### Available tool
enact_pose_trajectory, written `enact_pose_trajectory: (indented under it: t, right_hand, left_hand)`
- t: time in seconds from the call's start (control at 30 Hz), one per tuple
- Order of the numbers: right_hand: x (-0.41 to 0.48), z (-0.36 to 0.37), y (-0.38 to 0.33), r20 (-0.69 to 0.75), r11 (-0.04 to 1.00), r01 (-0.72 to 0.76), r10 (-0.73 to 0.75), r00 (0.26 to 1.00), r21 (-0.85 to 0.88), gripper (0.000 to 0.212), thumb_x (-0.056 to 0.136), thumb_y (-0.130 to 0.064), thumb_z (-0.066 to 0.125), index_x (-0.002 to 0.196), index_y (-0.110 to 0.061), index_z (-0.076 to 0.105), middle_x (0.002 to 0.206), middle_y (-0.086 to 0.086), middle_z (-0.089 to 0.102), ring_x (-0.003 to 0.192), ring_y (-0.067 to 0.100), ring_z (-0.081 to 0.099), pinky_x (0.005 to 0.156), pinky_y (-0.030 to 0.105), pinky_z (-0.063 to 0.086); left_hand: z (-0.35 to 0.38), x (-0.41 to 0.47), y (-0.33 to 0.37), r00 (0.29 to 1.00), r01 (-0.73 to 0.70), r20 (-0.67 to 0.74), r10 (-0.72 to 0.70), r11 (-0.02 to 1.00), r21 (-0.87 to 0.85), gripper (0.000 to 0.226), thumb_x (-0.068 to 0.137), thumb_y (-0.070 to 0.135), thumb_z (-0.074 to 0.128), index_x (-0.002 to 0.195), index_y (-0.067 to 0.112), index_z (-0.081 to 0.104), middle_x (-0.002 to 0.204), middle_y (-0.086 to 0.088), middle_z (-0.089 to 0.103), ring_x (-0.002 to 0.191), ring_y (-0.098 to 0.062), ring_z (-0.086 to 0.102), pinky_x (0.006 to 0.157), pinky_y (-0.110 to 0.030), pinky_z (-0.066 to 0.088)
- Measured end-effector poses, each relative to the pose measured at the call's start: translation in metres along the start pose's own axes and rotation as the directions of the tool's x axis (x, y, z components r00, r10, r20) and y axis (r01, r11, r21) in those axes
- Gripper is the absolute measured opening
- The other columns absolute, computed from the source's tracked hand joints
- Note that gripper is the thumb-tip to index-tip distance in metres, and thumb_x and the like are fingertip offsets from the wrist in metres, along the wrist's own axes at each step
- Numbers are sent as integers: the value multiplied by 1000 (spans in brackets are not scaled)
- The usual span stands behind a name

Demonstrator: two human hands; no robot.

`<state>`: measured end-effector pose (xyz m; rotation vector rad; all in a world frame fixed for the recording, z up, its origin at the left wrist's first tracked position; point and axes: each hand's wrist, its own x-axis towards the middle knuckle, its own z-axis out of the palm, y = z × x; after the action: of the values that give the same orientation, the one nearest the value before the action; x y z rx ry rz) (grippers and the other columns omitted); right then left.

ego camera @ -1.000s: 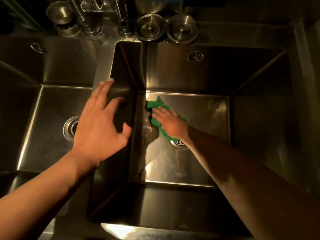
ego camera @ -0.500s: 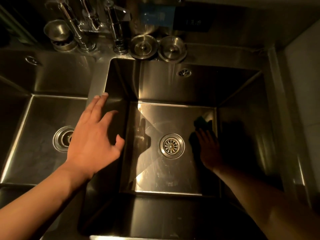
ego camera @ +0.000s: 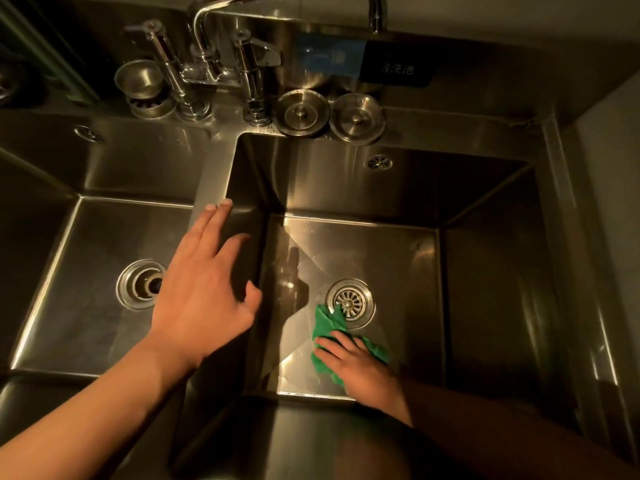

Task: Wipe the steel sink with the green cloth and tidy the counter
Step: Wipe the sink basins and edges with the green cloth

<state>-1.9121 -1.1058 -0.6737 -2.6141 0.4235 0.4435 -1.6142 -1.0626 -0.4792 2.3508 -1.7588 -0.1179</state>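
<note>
By the drain (ego camera: 350,303), green cloth (ego camera: 327,325) lies flat beneath the right-hand grip (ego camera: 360,372)

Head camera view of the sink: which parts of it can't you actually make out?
All in the head view:
the green cloth: its near part lies under the right hand.
the tap spout: cut off by the upper edge.
the blue label: print blurred by glare.
the left basin: left side cut off by the frame edge, part covered by the left hand.

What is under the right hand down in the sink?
A green cloth, pressed by the right hand onto the sink floor beside the drain. The cloth's middle is hidden beneath the hand.
</note>
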Motion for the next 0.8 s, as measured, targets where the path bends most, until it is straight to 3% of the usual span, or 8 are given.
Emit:
enact_pose_trajectory:
  t: [0.1, 0.2, 0.27, 0.33, 0.47, 0.53, 0.67, 0.8]
  right_hand:
    - [28, -3, -35, -36, 975, 154, -150, 988, 163, 77, 75, -2, 62, 145, -27, 41, 152, -7, 37, 140, 18, 37, 113, 35, 35]
    - [62, -18, -68, 129, 706, -149, 83, 988, 692, 65, 84, -1, 61, 143, -23, 51, 144, -4, 50, 129, 11, 47, 107, 16, 33]
    - [83, -36, -63, 265, 490, -305, 151, 952, 817, 59, 83, 4, 65, 138, -16, 57, 121, -2, 59, 111, 11, 55, 94, 19, 42]
    - [91, -53, -42, 305, 406, -373, 225, 925, 834, 52, 81, 7, 68, 129, -12, 63, 109, -2, 65, 101, 13, 61, 89, 27, 52]
    - [76, -66, 9, 3, 511, -424, 636, 772, 748, 57, 78, 10, 64, 127, -18, 65, 125, 1, 62, 113, 17, 60, 94, 22, 52]
    - [66, -62, 23, -202, 614, -415, 691, 694, 672, 55, 79, 5, 63, 128, -20, 63, 126, -2, 57, 115, 16, 57, 94, 18, 49]
    - [53, -38, 15, -281, 889, -288, 395, 875, 355, 61, 92, -47, 50, 150, -37, 35, 157, -11, 29, 148, 19, 26, 122, 40, 20]
    - [65, -5, -11, -55, 975, -165, 175, 983, 148, 87, 81, -80, 37, 156, -44, 10, 168, -5, 2, 155, 27, -12, 118, 65, -3]
  left_hand:
    - [-2, -1, 1, 1000, 5, 11, -5, 1000, -1, 68, 80, 49, 52, 138, 14, 59, 171, -7, 15, 160, -20, 8, 127, -47, 25]
    - [-4, -1, 3, 1000, 16, 17, -16, 1000, -14, 66, 79, 48, 53, 136, 14, 60, 171, -6, 15, 160, -19, 7, 128, -45, 23]
    - [-5, 0, 4, 1000, 21, 23, -21, 1000, -16, 66, 79, 48, 54, 136, 15, 60, 171, -6, 14, 160, -19, 6, 128, -44, 21]
    - [-6, -1, 5, 999, 23, 25, -23, 1000, -20, 66, 79, 47, 54, 135, 14, 60, 171, -6, 15, 160, -19, 7, 128, -43, 21]
    - [-9, -1, 7, 999, 26, 33, -25, 1000, -15, 65, 79, 46, 55, 134, 12, 62, 171, -8, 16, 160, -21, 8, 128, -41, 19]
    - [-10, 0, 8, 999, 27, 41, -27, 1000, -10, 64, 79, 46, 56, 133, 12, 63, 171, -9, 16, 160, -22, 9, 128, -41, 18]
    - [-10, -1, 7, 999, 26, 42, -26, 1000, -9, 64, 79, 47, 55, 133, 13, 63, 171, -8, 15, 160, -21, 7, 128, -42, 19]
    - [-9, 0, 7, 999, 16, 34, -15, 1000, -16, 62, 79, 48, 54, 131, 14, 64, 171, -8, 16, 160, -22, 8, 127, -46, 23]
